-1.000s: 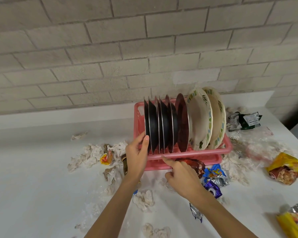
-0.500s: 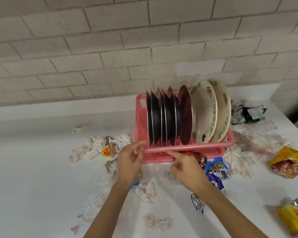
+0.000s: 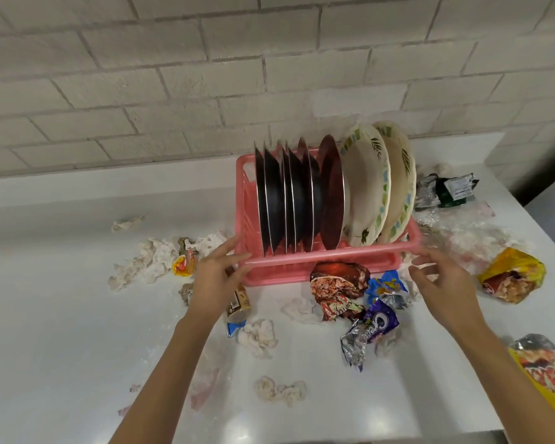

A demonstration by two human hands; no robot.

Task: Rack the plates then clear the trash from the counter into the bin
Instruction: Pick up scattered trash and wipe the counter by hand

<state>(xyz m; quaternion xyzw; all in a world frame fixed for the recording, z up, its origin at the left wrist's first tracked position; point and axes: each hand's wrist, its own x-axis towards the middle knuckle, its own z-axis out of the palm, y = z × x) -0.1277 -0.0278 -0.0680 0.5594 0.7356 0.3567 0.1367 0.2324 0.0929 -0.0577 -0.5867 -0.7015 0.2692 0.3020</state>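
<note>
A pink dish rack [image 3: 327, 256] stands on the white counter against the brick wall. Several dark plates [image 3: 289, 200] stand upright in it, with two cream patterned plates [image 3: 367, 190] leaning at its right end. My left hand [image 3: 213, 278] is at the rack's front left corner, fingers spread and touching the rim. My right hand [image 3: 446, 283] hovers open by the front right corner, just off the rack. Trash lies all around: a red snack wrapper [image 3: 337, 283], a purple wrapper [image 3: 380, 320], crumpled tissues [image 3: 151, 261] and a yellow bag [image 3: 513, 274].
More wrappers: a dark green packet [image 3: 449, 190] behind the rack at right, a yellow packet [image 3: 545, 376] at the counter's right edge, foil [image 3: 353, 346], tissue wads [image 3: 281, 390] in front. The counter [image 3: 61, 315] ends at right and near me. No bin is in view.
My left hand dropped from the dark plates to the rack's left corner. My right hand moved from the rack's front middle out to its right corner and spread open.
</note>
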